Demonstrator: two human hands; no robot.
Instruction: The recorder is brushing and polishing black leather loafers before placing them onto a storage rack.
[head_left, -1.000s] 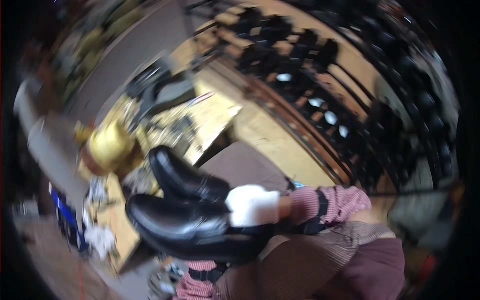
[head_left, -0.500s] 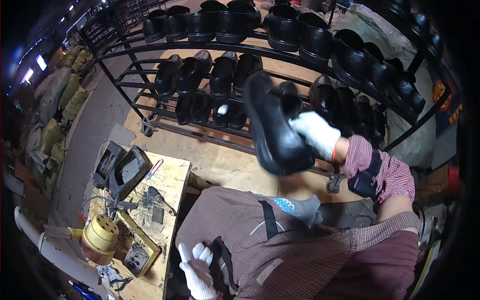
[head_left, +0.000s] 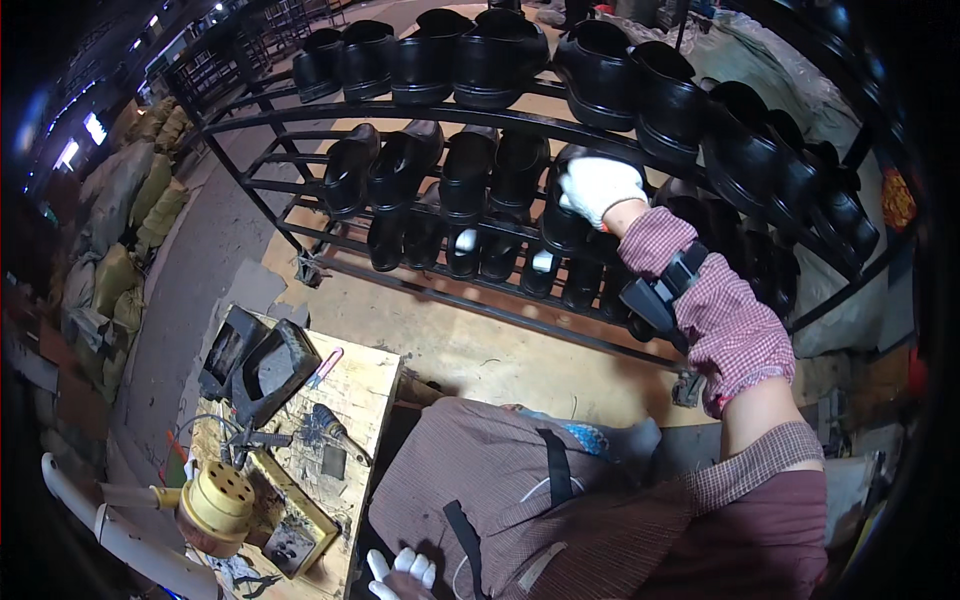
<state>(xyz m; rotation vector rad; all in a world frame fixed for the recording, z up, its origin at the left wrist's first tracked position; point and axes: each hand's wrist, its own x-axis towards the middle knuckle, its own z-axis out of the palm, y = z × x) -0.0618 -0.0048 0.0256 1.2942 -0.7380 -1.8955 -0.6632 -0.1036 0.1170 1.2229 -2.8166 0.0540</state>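
My right hand [head_left: 604, 190], in a white glove, reaches into the metal rack's middle tier, its fingers closed on a black shoe [head_left: 567, 218]. Part of that shoe is hidden behind the glove. To its left stand several like it, the closest being another black shoe [head_left: 520, 170]. Low in the picture, my left hand [head_left: 403, 574], also gloved, hovers by the apron [head_left: 470, 480] on my lap. It is empty, thumb and fingers apart, and the lower edge cuts it off.
Several black shoes fill the tiers of the black rack [head_left: 400, 112]. At left, a wooden bench [head_left: 365, 385] bears a brush [head_left: 340, 430], a cutter [head_left: 325, 367], dark trays [head_left: 275, 370] and a yellow lamp head [head_left: 215, 505]. Sacks [head_left: 100, 280] are piled farther left.
My right hand has carried the shoe away from me and up to the rack's middle tier. The left hand sits lower in the picture. The view has shifted slightly.
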